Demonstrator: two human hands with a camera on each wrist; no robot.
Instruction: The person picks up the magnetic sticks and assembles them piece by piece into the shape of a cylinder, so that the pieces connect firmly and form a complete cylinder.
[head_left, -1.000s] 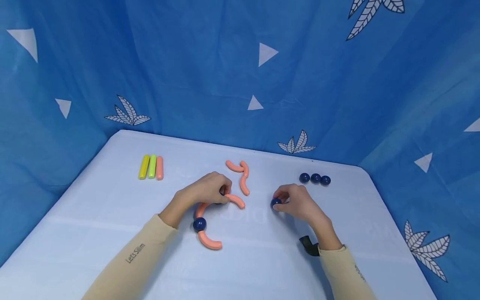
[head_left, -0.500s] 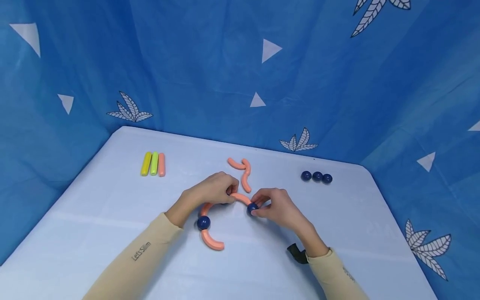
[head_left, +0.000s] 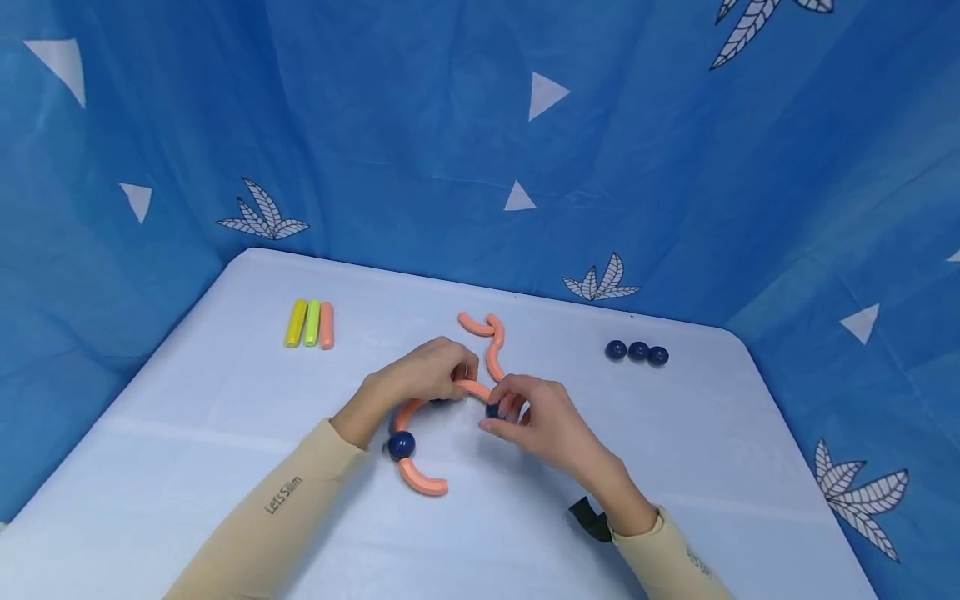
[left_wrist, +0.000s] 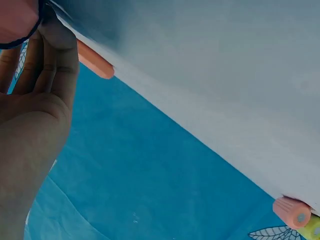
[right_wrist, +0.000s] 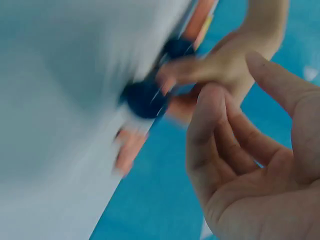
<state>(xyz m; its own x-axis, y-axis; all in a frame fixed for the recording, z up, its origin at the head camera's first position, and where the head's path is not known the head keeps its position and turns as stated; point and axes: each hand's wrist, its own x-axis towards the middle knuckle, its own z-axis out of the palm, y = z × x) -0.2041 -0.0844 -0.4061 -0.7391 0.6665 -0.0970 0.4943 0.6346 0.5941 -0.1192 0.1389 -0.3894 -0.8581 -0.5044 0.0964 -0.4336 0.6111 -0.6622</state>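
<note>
In the head view, my left hand (head_left: pixel 438 368) grips a dark blue ball (head_left: pixel 438 402), mostly hidden under its fingers. A curved coral rod (head_left: pixel 475 389) reaches from there toward a second blue ball (head_left: pixel 492 410). Beside that ball, partly covering it, is my right hand (head_left: pixel 536 417). The right wrist view shows the right hand's thumb and fingers (right_wrist: pixel 212 107) parted, with nothing between them; a blue ball (right_wrist: pixel 145 100) at the left fingertips is blurred. Leftward, the chain continues through a curved rod (head_left: pixel 407 413), a ball (head_left: pixel 402 445) and another curved rod (head_left: pixel 423 480).
Several curved coral rods (head_left: pixel 495 358) lie behind the hands. Three blue balls (head_left: pixel 638 351) sit in a row at the back right. Straight yellow, lime and coral sticks (head_left: pixel 311 323) lie at the back left of the white table (head_left: pixel 225 400). A blue patterned curtain (head_left: pixel 420 125) surrounds it.
My right hand has carried a blue ball leftward to the free end of the curved rod, and its fingers have since parted. The left hand stays on its ball.
</note>
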